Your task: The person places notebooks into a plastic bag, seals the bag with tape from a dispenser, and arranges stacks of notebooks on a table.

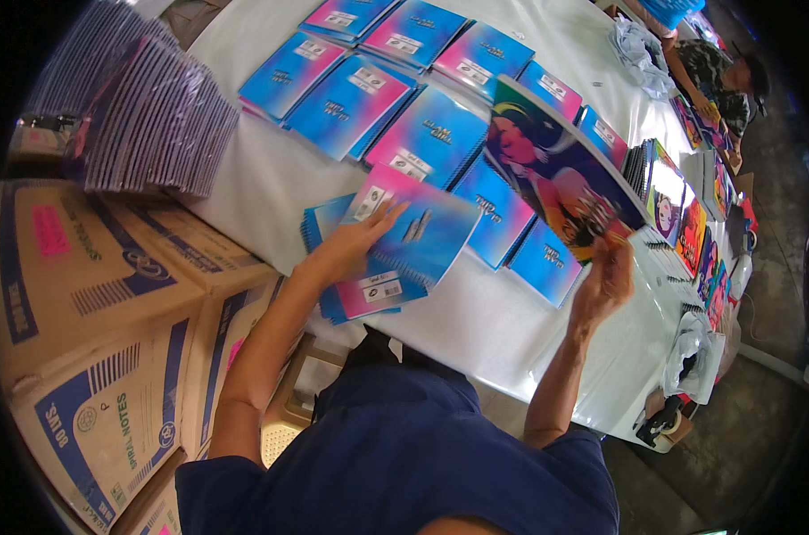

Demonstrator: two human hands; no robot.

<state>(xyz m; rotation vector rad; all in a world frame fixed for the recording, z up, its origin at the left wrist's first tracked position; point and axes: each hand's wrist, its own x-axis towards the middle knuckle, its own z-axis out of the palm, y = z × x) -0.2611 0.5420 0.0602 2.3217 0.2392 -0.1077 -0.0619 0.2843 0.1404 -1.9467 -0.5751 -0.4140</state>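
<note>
My left hand (362,242) is on a blue-and-pink spiral notebook (436,234), its fingers over the cover and its thumb hidden. This notebook lies askew over a small pile of similar notebooks (369,299) at the table's near edge. In my right hand (606,278), pinched at its lower corner, is a spiral notebook with a dark purple illustrated cover (556,169). It is held up at a tilt above the table, partly covering the rows of blue-and-pink notebooks (422,134) behind it.
Tall stacks of notebooks (159,116) stand at the left, beside cardboard boxes (101,294). The white-covered table (503,334) extends right, where more colourful notebooks (668,196) and plastic bags (641,58) lie. Another person (721,85) works at the far right.
</note>
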